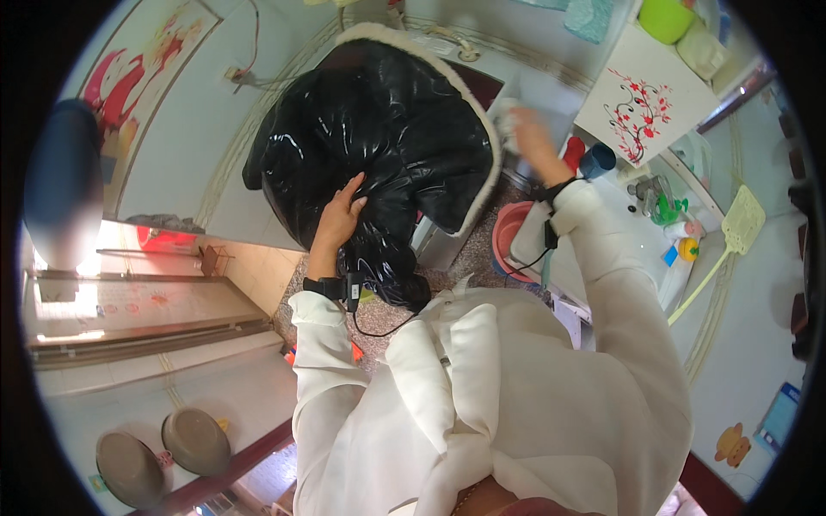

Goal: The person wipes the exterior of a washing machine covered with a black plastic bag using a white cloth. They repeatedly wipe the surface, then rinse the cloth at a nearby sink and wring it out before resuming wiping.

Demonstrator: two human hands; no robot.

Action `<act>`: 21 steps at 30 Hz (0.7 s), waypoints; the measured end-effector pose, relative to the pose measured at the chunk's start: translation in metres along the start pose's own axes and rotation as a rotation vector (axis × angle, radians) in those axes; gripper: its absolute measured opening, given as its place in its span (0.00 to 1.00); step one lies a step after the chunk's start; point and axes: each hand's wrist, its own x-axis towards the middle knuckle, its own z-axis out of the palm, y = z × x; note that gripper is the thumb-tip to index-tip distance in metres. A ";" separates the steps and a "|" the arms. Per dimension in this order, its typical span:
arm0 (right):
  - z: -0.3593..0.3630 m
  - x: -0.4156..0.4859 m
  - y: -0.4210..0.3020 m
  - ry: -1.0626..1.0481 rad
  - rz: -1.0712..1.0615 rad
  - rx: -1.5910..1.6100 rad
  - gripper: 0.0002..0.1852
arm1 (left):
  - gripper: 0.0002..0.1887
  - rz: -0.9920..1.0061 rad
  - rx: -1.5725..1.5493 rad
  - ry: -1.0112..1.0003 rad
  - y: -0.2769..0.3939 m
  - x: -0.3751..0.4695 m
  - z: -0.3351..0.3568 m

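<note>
A glossy black padded jacket with a cream fleecy edge lies spread out before me, one part hanging toward my body. My left hand rests on it near the lower middle, fingers apart. Motion blurs my right hand, which is off the jacket's right edge. It grips a whitish cloth, whose shape is smeared and partly hidden by the fingers. Both wrists wear black bands with cables.
To the right stand a pink basin, a dark blue cup and a faucet. A flower-patterned white panel is above them. A yellow fly swatter hangs on the right wall. Two brownish basins hang at lower left.
</note>
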 end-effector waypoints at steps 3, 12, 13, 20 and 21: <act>-0.043 0.010 -0.002 -0.033 0.093 0.070 0.23 | 0.34 0.035 -0.037 0.141 0.004 -0.010 0.009; -0.002 -0.040 -0.032 -0.660 0.586 1.029 0.22 | 0.41 0.148 0.122 0.511 0.023 -0.137 0.061; 0.002 -0.036 -0.027 -0.701 0.650 1.064 0.21 | 0.42 0.191 0.091 0.452 0.024 -0.152 0.073; -0.008 -0.015 -0.023 -0.765 0.806 1.255 0.17 | 0.56 -0.057 0.349 0.340 0.004 -0.151 0.151; -0.014 -0.013 -0.029 -0.684 0.786 1.192 0.18 | 0.54 -0.073 0.382 0.370 0.001 -0.147 0.156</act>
